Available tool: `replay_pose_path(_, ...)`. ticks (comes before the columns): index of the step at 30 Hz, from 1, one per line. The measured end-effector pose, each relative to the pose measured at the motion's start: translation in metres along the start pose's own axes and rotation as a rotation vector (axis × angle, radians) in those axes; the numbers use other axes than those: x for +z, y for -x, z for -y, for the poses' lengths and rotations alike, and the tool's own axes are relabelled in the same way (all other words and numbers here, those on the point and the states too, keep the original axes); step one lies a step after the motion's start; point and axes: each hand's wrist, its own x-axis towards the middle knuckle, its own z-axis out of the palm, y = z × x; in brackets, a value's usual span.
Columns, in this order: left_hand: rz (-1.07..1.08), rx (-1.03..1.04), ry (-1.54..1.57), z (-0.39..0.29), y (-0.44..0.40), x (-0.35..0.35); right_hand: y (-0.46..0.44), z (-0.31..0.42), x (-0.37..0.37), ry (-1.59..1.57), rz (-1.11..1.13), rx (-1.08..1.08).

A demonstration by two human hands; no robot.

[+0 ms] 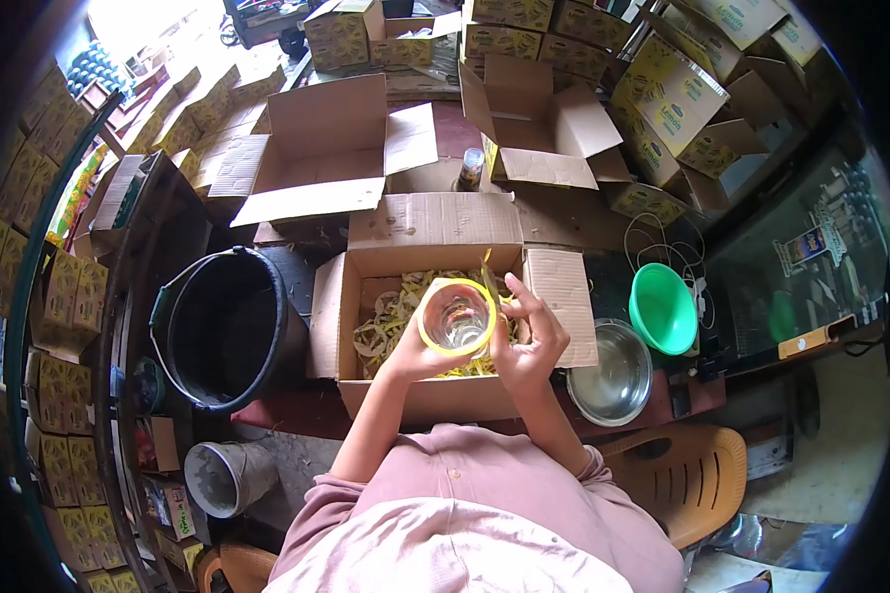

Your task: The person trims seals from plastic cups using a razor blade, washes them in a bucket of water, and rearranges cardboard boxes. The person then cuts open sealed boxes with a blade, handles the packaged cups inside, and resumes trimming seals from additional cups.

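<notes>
My left hand (412,348) is wrapped round a clear round jar (465,321) with a yellow rim. The jar is tilted so that its mouth faces me. At the jar's right side, my right hand (529,341) pinches a thin yellow strip (489,275) whose end sticks up above the rim. Whether the strip is joined to the rim I cannot tell. Both hands are over an open cardboard box (430,400), which holds a tangle of yellow and pale strips (391,311).
A black bucket (183,326) stands left of the box, with a grey bucket (229,479) below. At right are a steel bowl (611,381) and a green bowl (663,308). Two open cartons (326,124) and a small can (471,170) are behind. An orange chair (707,474) is at lower right.
</notes>
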Motion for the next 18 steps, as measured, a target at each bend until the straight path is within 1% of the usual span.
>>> replay_pose_path(3, 0.011, -0.037, 0.13, 0.006, -0.002, -0.005, -0.006, 0.002, 0.0, -0.081, -0.031, 0.105)
replay_pose_path(6, -0.087, -0.101, 0.207, 0.002, -0.002, -0.002, 0.0, 0.003, -0.003, -0.013, -0.02, 0.092)
replay_pose_path(9, -0.091, -0.078, 0.166, 0.008, -0.001, -0.005, 0.009, 0.007, 0.001, 0.009, -0.031, 0.048)
replay_pose_path(12, -0.05, -0.015, 0.033, 0.013, 0.001, -0.009, 0.012, 0.008, 0.003, 0.013, -0.033, 0.022)
replay_pose_path(18, -0.065, -0.04, 0.026, 0.009, 0.003, -0.007, 0.015, 0.006, 0.004, 0.046, -0.039, -0.01)
